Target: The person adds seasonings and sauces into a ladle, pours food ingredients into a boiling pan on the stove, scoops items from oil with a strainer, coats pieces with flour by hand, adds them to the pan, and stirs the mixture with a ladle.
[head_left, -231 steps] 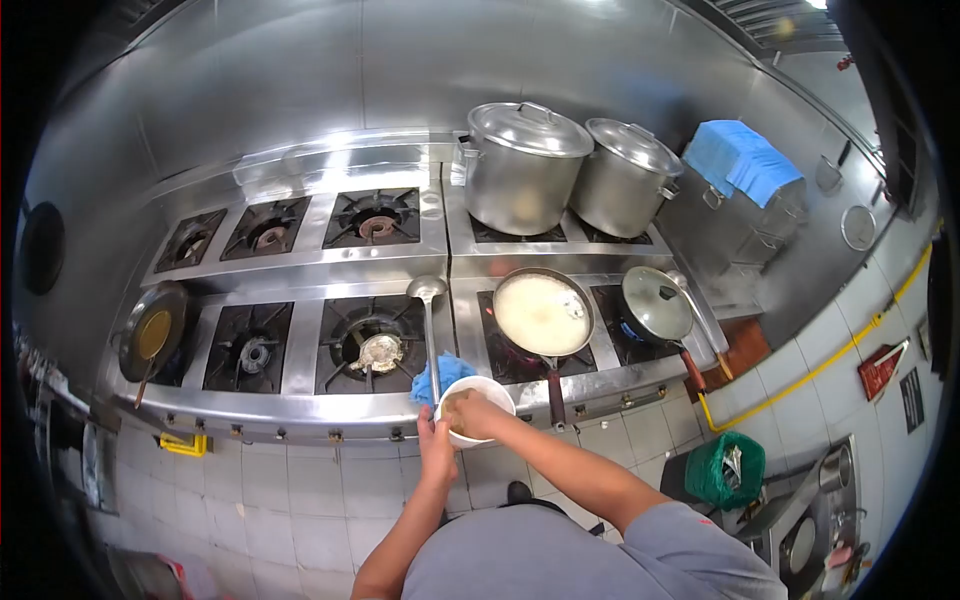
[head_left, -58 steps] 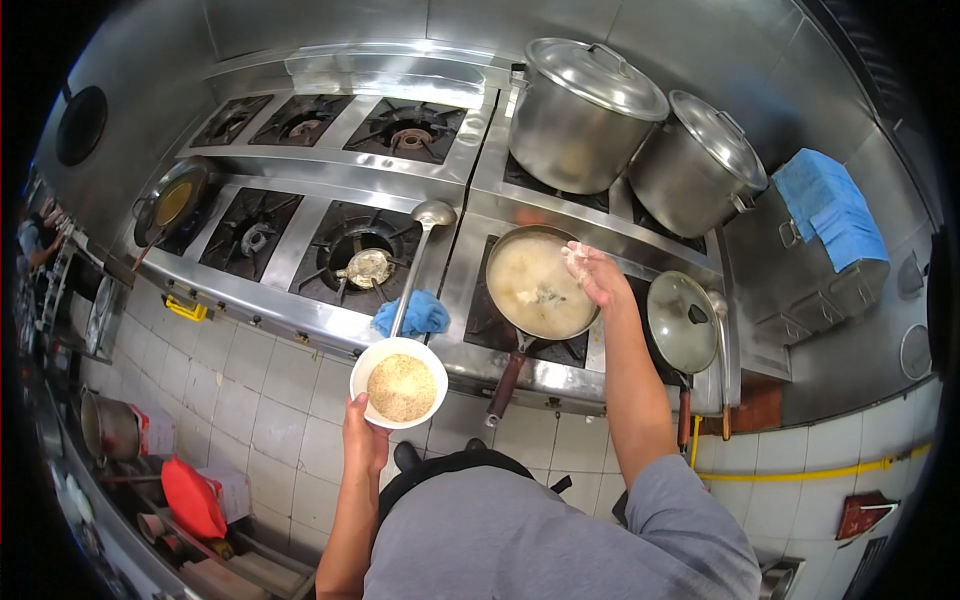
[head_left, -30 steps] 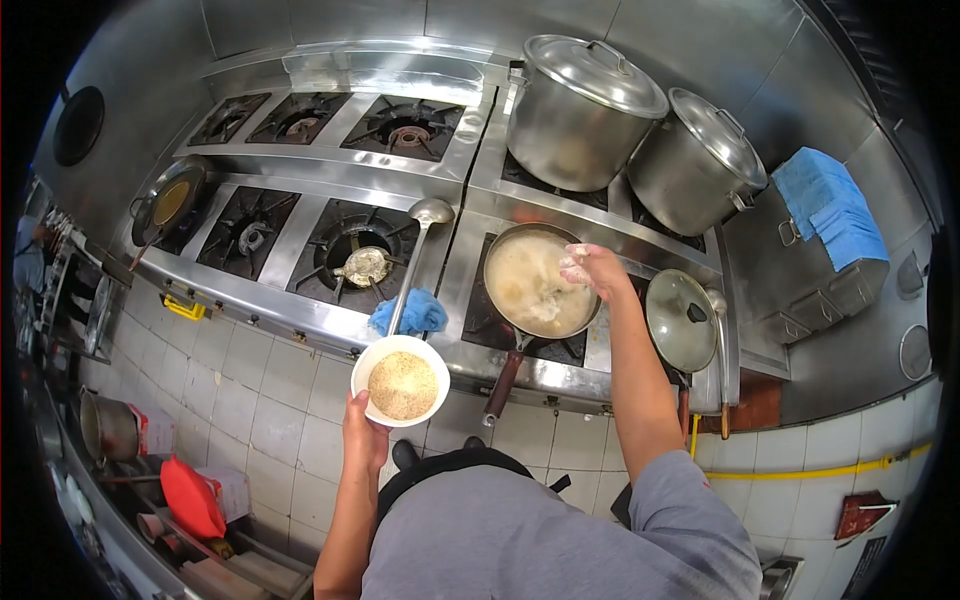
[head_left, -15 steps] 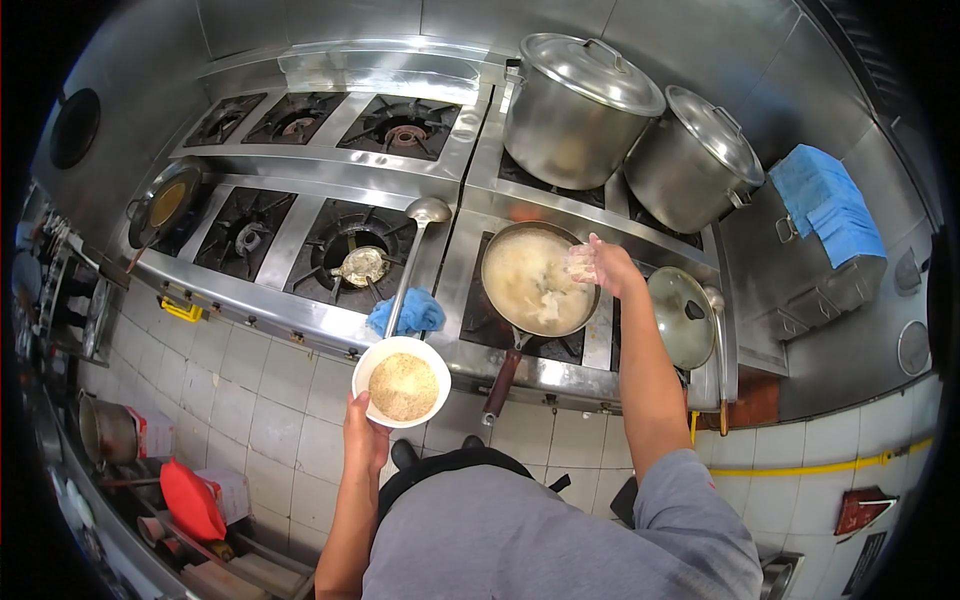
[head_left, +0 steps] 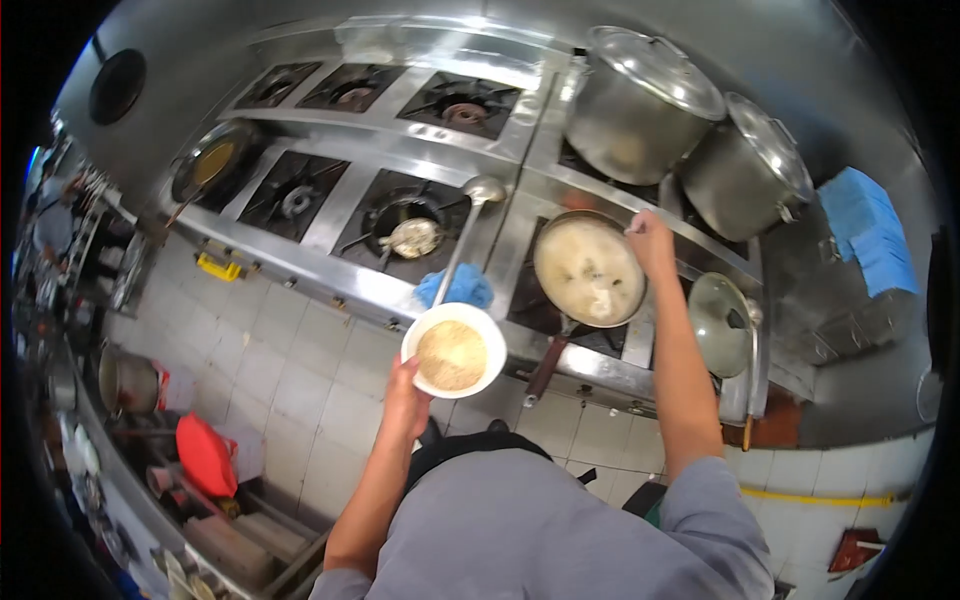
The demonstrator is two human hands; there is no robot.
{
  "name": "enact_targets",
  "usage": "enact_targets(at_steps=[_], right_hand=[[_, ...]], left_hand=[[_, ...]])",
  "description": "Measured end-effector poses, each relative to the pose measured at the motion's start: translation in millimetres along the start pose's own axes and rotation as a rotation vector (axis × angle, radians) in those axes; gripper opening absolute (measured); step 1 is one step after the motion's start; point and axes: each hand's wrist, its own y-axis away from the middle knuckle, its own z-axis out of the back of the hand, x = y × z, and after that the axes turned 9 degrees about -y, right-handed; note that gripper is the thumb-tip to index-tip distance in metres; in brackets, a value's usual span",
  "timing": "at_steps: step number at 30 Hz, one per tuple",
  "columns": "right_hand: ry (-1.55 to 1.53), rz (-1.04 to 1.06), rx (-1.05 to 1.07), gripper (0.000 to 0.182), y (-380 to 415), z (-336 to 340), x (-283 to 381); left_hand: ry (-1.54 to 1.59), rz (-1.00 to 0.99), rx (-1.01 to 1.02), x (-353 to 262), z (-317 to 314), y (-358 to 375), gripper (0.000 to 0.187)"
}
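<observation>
My left hand [head_left: 405,400] grips a white bowl [head_left: 492,345] by its left side, in front of the stove. Pale tan grains [head_left: 452,355] lie in the bowl. At the right rim of a frying pan, my right hand [head_left: 648,238] is held with its fingers drawn together; whether anything is in them is too small to make out. The pan [head_left: 590,270] sits on a burner, its dark handle pointing toward me, with cloudy pale liquid and a few whitish lumps inside. A ladle [head_left: 484,190] lies across the stove, its handle over a blue cloth [head_left: 465,287].
Two large lidded pots [head_left: 635,110] stand behind the pan. To its right lies a glass lid [head_left: 720,325]. A wok [head_left: 215,165] is at the far left of the stove. A person [head_left: 52,225] stands at the far left edge. Shelves hold a red bag [head_left: 205,455].
The view has shifted, so the stove appears further right and tilted. My right hand's fingers, spread over the pan before, are now drawn together at its rim. The bowl stays in my left hand.
</observation>
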Motion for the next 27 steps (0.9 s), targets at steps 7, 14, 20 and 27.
enact_targets(at_steps=[7, 14, 20, 27], right_hand=[[0.22, 0.153, 0.396, 0.03, 29, -37, -24], [-0.293, 0.22, 0.374, 0.021, 66, -8, 168], [-0.236, 0.499, 0.853, 0.029, 127, -71, 209], [0.153, 0.461, 1.073, 0.04, 148, -123, 206]], left_hand=[[0.015, -0.076, 0.021, -8, -10, -2, 0.055], [0.028, -0.078, 0.066, -6, -12, -6, 0.057], [-0.001, -0.055, 0.075, -3, -14, -10, 0.056], [-0.034, -0.045, 0.063, -6, -16, -11, 0.054]])
